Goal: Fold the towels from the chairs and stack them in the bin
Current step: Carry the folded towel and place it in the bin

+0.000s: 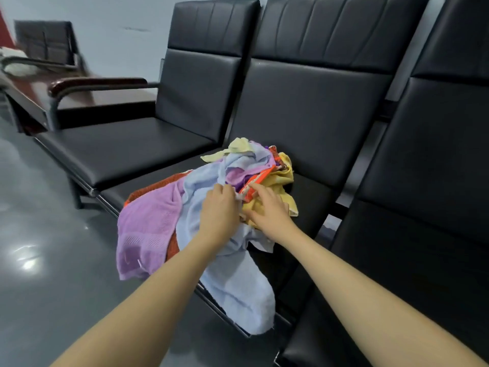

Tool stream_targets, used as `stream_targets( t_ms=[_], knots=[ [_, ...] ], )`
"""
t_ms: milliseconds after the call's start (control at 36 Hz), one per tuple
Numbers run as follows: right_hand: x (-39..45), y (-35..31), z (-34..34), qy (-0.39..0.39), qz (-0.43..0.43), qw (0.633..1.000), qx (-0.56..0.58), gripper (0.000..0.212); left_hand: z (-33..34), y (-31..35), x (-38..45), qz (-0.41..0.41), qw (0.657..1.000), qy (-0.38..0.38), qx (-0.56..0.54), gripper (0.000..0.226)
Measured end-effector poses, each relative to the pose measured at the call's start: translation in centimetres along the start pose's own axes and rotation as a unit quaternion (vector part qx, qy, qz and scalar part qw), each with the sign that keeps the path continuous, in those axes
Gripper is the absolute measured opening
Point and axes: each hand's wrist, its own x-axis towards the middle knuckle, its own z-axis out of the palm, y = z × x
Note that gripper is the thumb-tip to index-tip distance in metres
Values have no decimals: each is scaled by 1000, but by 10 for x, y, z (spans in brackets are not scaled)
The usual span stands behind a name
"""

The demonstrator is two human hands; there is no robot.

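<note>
A row of black padded chairs (304, 107) runs from centre left to the right edge of the frame, over a grey glossy floor (47, 247). At upper left stands a dark wooden table (79, 96) with a separate black chair (45, 41) behind it.

A heap of unfolded towels lies on the middle seat, centre frame. The blue towel (238, 287) is largest and hangs over the front edge of the seat. The purple towel (148, 223) lies left of it, also draping over the edge, with a rust towel (158, 185) beneath. The yellow towel (280, 178) sits at the heap's right side, an orange cloth (258, 181) against it, and a pale yellow cloth (238, 148) at the back.

The left hand (218, 207) rests on the blue towel, fingers curled into the fabric. The right hand (267, 207) lies on the yellow towel, fingers spread; whether they pinch the cloth cannot be told.

No bin is in view.
</note>
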Motion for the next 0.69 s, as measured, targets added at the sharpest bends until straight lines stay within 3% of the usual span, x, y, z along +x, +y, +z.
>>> stream_targets(
  t_ms=[111,222,361,417,472,583,694],
  knots=[
    [-11,-5,-9,-52,13,997,50,54,-11,18,-18,14,988,-21,-155,4],
    [-23,-13,-16,-64,33,992,101,34,-19,25,-29,16,985,-19,-171,9],
    [-36,-21,-34,-9,31,989,145,1,-30,34,-39,41,982,-17,-185,4],
    [-36,-23,-41,-8,26,989,146,9,-31,34,-39,39,982,-21,-186,11],
    [-41,-27,-53,9,21,988,152,12,-34,36,-40,30,989,-41,-141,15],
    [-46,-35,-78,100,29,972,213,5,-37,34,-43,-43,993,-93,52,17],
    [-50,-37,-91,159,53,948,272,6,-41,28,-45,-78,994,-69,21,7]
  ],
)
